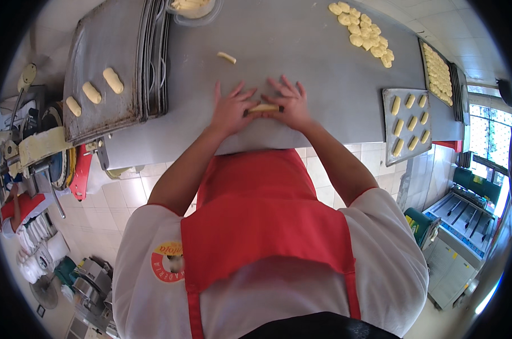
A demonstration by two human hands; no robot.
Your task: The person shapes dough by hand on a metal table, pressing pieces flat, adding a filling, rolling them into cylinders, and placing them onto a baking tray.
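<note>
A small elongated piece of pale dough (264, 108) lies low over the metal worktable, close to its front edge. My left hand (231, 109) grips its left end and my right hand (292, 105) its right end. The thumbs and nearer fingers press on the dough, while the other fingers fan out forward. Part of the dough is hidden by the fingers. Just beyond my left hand, a single pale yellow stick (226, 57) rests alone on the worktable (290, 45).
Stacked baking trays (106, 62) on the left bear three shaped rolls (113, 81). A clear tub (195, 17) of pale sticks stands at the far edge. Dough balls (366, 34) cluster far right. Nearer, a tray (389, 121) holds several rolls; another full tray (437, 73) sits beyond.
</note>
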